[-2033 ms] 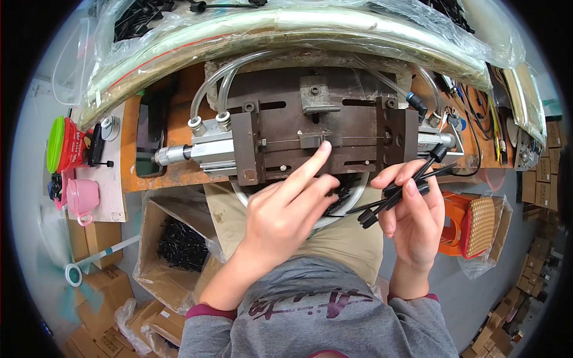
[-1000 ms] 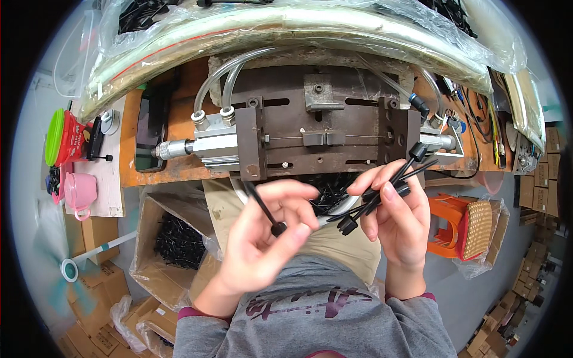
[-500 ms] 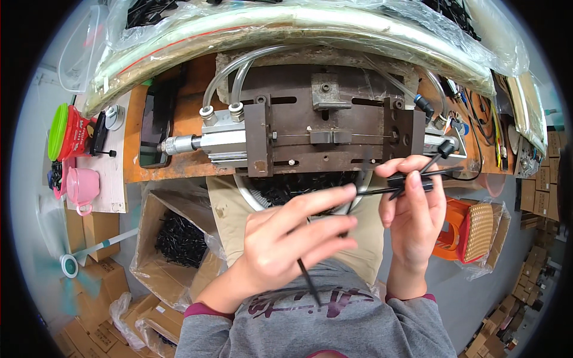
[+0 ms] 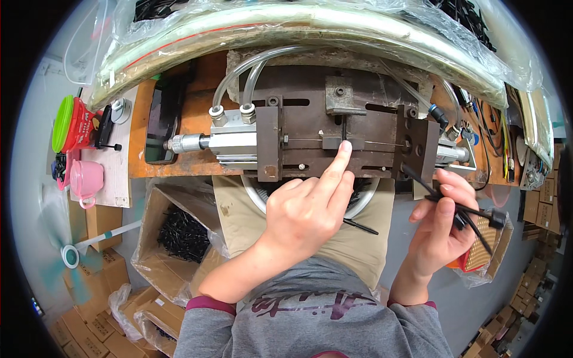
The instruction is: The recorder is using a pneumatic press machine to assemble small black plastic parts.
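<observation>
My left hand (image 4: pixel 304 209) reaches to the metal clamping fixture (image 4: pixel 310 164), its index finger stretched out. The fingertip presses the near end of a thin black plastic rod (image 4: pixel 344 126) at the small centre block (image 4: pixel 330 143). The rod's far end meets the upright stop block (image 4: pixel 339 98). Another black rod (image 4: pixel 362 227) sticks out from under my left hand's curled fingers, which seem to hold it. On the right, my right hand (image 4: pixel 439 238) is closed round several black plastic rods with thick heads (image 4: pixel 496 219), fanned in different directions in front of the fixture's right end.
Air cylinders (image 4: pixel 234 140) with clear hoses (image 4: pixel 221 77) flank the fixture. A white-rimmed container (image 4: pixel 253 197) sits below the bench edge. At left stand a carton of black pieces (image 4: pixel 182 234) and a pink cup (image 4: pixel 87 179). Plastic-wrapped material (image 4: pixel 298 24) crosses the back.
My left hand has moved forward from beside my right hand to the centre block, where a rod now lies. My right hand has drawn down and right with its rods.
</observation>
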A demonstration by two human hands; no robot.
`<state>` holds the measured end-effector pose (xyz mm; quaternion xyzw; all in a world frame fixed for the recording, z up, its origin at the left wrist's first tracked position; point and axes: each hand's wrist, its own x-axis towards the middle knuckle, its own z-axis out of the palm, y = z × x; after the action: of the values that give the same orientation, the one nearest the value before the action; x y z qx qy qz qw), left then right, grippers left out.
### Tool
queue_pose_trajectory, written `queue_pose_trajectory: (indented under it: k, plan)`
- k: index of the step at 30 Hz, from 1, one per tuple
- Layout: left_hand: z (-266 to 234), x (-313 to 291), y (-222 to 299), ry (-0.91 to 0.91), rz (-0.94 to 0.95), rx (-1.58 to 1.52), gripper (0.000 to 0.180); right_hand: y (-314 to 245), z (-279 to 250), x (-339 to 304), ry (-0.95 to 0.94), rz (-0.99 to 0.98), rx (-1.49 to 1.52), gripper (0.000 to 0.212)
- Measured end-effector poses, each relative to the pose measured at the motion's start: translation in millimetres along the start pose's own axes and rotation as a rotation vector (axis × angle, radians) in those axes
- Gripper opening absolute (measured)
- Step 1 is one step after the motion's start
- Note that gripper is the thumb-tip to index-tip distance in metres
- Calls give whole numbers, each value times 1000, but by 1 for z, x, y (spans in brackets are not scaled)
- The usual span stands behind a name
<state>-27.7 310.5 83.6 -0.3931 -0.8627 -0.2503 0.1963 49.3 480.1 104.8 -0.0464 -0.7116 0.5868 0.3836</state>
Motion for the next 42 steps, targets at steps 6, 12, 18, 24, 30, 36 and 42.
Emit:
queue_pose_trajectory:
  k: [6,12,18,24,30,36,42]
  plan:
    - [2,-1,0,1,-2,15,22,4,-11,9,-17,-351,-592,16]
    - [-20,3,4,-45,-200,-537,37,11,-8,24,-226,-818,-821,30]
    - [-53,2,14,-142,-200,-979,41,14,12,24,-457,-990,-681,26]
    - [-52,-2,7,10,-129,-471,35,20,0,35,-202,-786,-744,26]
    - [-3,-10,-3,-11,-28,-103,26,10,2,26,-78,-182,-168,19]
    - [-4,-1,-3,-51,-22,-55,24,-7,-5,20,-216,272,230,14]
    - [-6,0,-5,-67,-38,-138,29,-8,-2,17,-322,587,431,18]
